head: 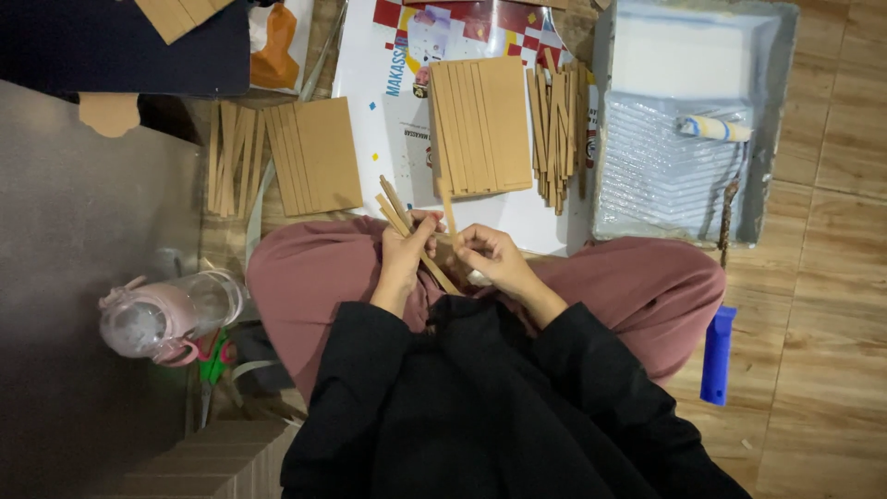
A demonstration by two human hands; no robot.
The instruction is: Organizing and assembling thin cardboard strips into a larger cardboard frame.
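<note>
I sit cross-legged in pink trousers and a black top. My left hand [404,254] grips a small bundle of thin brown cardboard strips [395,208] that stick out upward and to the left. Close beside it, my right hand [490,254] pinches the lower end of a strip [447,211] over my lap. On a glossy printed sheet [397,139] in front of me lie a stack of cut cardboard strips [480,125] and a looser pile of narrow strips [557,129].
More cardboard pieces [314,152] and strips [231,157] lie to the left on the wooden floor. A paint tray [771,139] with a small roller [713,129] sits at the right. A blue handle [716,356] lies by my right knee, a clear pink-capped bottle [166,319] by my left.
</note>
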